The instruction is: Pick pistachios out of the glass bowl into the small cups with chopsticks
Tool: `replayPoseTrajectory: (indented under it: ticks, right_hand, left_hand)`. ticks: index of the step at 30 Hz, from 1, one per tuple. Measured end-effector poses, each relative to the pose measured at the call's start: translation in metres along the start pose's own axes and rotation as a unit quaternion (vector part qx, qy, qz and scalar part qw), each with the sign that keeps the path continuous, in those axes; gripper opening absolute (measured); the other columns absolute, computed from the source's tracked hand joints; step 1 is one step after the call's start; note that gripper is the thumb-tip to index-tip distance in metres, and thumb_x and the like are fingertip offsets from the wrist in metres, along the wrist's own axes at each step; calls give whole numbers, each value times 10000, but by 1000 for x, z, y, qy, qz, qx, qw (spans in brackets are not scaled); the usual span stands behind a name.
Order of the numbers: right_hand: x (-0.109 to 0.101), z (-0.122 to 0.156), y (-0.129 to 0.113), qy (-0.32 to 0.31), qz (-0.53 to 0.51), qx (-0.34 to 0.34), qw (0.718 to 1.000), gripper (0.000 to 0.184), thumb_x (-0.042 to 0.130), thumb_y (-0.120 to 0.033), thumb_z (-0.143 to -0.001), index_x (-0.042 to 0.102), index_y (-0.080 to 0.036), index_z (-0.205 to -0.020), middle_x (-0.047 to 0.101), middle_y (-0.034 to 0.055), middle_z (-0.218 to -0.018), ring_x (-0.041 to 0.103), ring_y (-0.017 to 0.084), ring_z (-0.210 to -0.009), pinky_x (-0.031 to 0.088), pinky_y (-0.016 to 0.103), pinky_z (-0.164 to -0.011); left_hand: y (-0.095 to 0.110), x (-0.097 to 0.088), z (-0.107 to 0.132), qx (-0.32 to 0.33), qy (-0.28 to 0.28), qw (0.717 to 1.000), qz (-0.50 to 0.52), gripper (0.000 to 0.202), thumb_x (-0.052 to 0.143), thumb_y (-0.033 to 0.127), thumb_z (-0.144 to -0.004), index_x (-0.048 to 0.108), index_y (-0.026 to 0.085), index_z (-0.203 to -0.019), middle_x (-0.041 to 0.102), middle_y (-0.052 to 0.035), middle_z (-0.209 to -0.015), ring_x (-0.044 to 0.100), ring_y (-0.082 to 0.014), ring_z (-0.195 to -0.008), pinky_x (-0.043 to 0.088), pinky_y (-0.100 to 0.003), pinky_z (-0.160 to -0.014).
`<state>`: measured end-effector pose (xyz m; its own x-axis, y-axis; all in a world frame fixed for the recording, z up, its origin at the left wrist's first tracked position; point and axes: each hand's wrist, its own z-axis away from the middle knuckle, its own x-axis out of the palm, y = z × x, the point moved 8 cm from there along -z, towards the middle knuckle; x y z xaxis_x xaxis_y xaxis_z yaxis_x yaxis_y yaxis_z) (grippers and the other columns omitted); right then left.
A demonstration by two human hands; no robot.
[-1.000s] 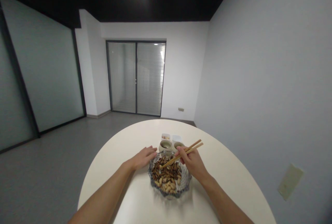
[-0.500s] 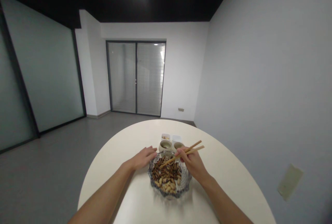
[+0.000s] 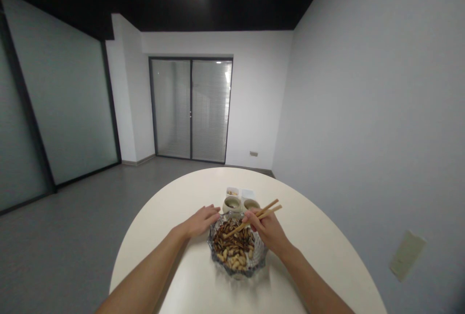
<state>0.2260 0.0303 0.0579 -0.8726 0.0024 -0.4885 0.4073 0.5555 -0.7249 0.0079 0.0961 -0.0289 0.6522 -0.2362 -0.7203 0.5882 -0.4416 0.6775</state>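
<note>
Head view, recorded from my own position: my right hand is pinching a pair of wooden chopsticks between thumb and fingers, with the tips over a cut-glass bowl. I cannot tell whether the tips grip anything. My left hand holds nothing; its fingers are pressed together and lie just beside the bowl's rim. The bowl stands near my edge of the table and holds a sizeable mound of dark striped sunflower seeds, with peanuts on the near side, so much of its contents remains there. Beyond it stand two small round cups, the left with dark contents, and two small square dishes. The round cream table stands on a grey floor, facing a glass door with blinds.
</note>
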Motion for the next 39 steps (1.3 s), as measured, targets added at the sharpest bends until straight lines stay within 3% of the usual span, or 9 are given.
replayPoseTrajectory:
  ticks: [13,21,39]
  right_hand:
    - [-2,0,-14,-10,28,-64,997,591,517,-646,-1020,728,-216,-675,618,21,-602,549,183,-593,401,292,-573]
    - [3,3,-22,-48,56,-116,990,552,504,-625,-1056,753,-234,-756,704,48,-713,620,209,-685,450,316,-651]
    - [1,0,-13,-41,43,-62,996,593,495,-646,-1032,691,-214,-676,598,19,-627,548,188,-626,374,296,-593]
  left_hand:
    - [1,-1,0,3,2,1000,1,705,395,755,-1017,703,251,-1402,550,-96,-1611,366,-360,-1574,165,-551,-1330]
    - [1,-2,-1,7,7,1000,-2,688,405,745,-1020,710,255,-1395,565,-86,-1599,385,-369,-1563,200,-545,-1324]
    - [3,1,-2,17,-12,1000,-12,735,340,750,-1032,699,232,-1409,538,-114,-1620,351,-384,-1578,194,-568,-1316]
